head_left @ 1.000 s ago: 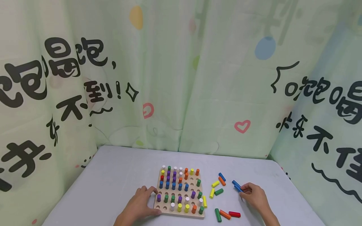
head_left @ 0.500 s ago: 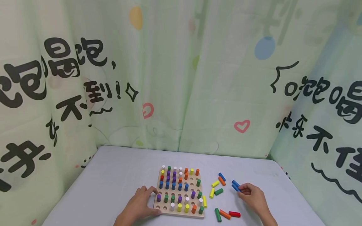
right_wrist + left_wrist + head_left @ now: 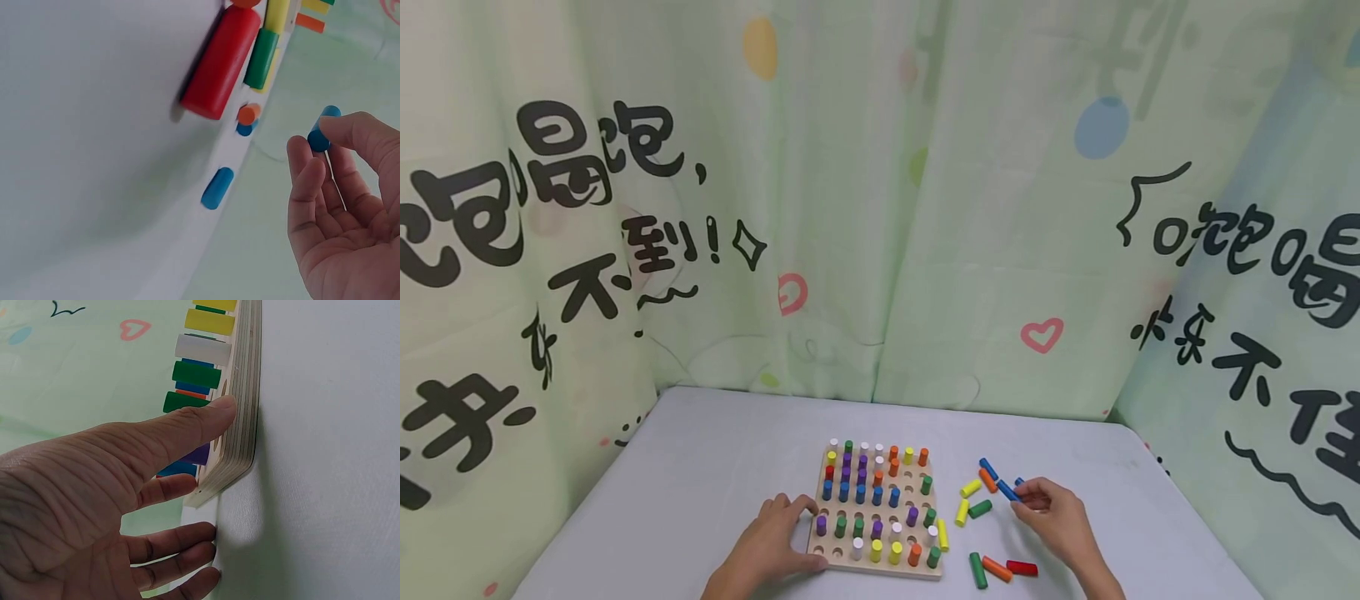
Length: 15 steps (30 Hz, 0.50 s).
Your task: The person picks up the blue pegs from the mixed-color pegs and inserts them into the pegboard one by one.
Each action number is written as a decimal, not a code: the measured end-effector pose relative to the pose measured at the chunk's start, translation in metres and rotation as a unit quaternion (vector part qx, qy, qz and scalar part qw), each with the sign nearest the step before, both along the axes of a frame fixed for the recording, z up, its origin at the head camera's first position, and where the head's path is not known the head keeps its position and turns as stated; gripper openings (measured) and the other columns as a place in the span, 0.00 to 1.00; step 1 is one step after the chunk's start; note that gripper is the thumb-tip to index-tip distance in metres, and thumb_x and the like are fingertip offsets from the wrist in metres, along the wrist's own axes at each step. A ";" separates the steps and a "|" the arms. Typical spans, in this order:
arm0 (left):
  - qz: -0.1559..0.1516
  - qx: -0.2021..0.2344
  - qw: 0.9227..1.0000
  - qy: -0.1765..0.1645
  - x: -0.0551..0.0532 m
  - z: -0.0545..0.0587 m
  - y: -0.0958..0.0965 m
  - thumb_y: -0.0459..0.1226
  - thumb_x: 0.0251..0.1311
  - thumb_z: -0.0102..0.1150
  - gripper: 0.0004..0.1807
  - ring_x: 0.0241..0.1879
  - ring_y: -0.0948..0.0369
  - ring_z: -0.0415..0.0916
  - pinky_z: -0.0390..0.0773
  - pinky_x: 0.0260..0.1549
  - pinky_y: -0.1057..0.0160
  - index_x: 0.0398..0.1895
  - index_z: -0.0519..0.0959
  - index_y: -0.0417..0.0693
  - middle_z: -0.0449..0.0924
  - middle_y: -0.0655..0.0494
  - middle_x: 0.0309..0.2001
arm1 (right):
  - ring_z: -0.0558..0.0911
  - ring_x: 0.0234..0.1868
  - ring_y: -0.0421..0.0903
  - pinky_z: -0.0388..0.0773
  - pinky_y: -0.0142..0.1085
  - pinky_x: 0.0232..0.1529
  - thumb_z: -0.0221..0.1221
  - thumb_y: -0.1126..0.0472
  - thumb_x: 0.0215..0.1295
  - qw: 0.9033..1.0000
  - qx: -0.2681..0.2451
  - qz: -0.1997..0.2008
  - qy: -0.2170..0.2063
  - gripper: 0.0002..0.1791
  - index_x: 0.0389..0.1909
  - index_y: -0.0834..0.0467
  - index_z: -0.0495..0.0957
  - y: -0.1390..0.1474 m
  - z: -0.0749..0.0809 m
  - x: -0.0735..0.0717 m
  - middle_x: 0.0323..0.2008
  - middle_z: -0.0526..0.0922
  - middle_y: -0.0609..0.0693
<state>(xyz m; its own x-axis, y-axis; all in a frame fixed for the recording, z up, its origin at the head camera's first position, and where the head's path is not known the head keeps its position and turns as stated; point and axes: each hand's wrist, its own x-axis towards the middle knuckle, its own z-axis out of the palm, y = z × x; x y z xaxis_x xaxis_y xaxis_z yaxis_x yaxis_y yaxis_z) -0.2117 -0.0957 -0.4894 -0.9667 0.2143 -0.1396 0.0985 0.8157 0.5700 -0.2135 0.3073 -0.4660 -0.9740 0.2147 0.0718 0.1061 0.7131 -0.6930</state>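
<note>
My left hand (image 3: 769, 535) holds the near left corner of a wooden pegboard (image 3: 880, 569). In the left wrist view, its thumb (image 3: 209, 419) presses the layered edge beside upright green and purple pegs, with the index finger at the adjoining side. Rows of coloured pegs stand in the board, between several bare holes. To the right, my right hand (image 3: 1058, 518) pinches a blue peg (image 3: 319, 140) between thumb and fingertips, raised over the table. Another blue peg (image 3: 217, 187) lies on the table; in the head view the right hand partly hides it.
Right of the board lie loose pegs: a blue peg (image 3: 988, 469) and an orange peg (image 3: 988, 481) at the back, yellow and green ones near the middle. Closer in are a green peg (image 3: 978, 571), an orange peg (image 3: 997, 569) and a red peg (image 3: 1022, 568). Curtains surround the table.
My right hand has lifted the blue peg away from the one beside it and moved left with it, toward the board. The left hand and pegboard have stayed put.
</note>
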 end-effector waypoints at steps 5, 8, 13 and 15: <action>0.002 -0.003 1.000 -0.002 0.000 0.000 0.000 0.52 0.40 0.84 0.34 0.43 0.51 0.67 0.78 0.48 0.42 0.51 0.79 0.55 0.72 0.50 0.41 | 0.82 0.37 0.46 0.85 0.38 0.41 0.69 0.70 0.61 1.000 -0.011 0.006 0.004 0.12 0.44 0.65 0.81 -0.010 0.003 0.001 0.36 0.85 0.52; 0.003 -0.004 1.000 -0.002 0.000 -0.001 0.000 0.52 0.40 0.84 0.34 0.43 0.51 0.67 0.78 0.48 0.42 0.51 0.79 0.55 0.72 0.50 0.41 | 0.83 0.37 0.45 0.85 0.38 0.41 0.69 0.70 0.61 1.000 -0.013 0.008 0.005 0.11 0.44 0.64 0.82 -0.016 0.005 0.002 0.36 0.85 0.51; 0.002 -0.002 1.000 -0.001 0.000 0.000 0.001 0.52 0.41 0.84 0.34 0.43 0.51 0.67 0.78 0.48 0.42 0.51 0.79 0.55 0.71 0.51 0.41 | 0.83 0.37 0.45 0.85 0.38 0.41 0.69 0.70 0.61 1.000 -0.015 0.013 0.005 0.12 0.44 0.64 0.82 -0.024 0.009 0.003 0.37 0.85 0.51; 0.003 -0.002 1.000 -0.002 0.000 0.000 0.001 0.52 0.41 0.84 0.34 0.43 0.51 0.67 0.78 0.48 0.42 0.51 0.79 0.55 0.71 0.51 0.41 | 0.83 0.37 0.45 0.85 0.37 0.41 0.69 0.70 0.61 1.000 -0.017 0.016 0.005 0.12 0.45 0.64 0.81 -0.027 0.010 0.004 0.37 0.85 0.51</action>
<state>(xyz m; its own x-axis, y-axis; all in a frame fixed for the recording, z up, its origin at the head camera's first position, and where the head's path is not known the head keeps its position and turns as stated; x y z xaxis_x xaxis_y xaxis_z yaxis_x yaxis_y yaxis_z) -0.2120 -0.0948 -0.4899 -0.9673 0.2086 -0.1441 0.0920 0.8184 0.5672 -0.2099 0.2806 -0.4558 -0.9797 0.1862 0.0742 0.0773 0.6927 -0.7171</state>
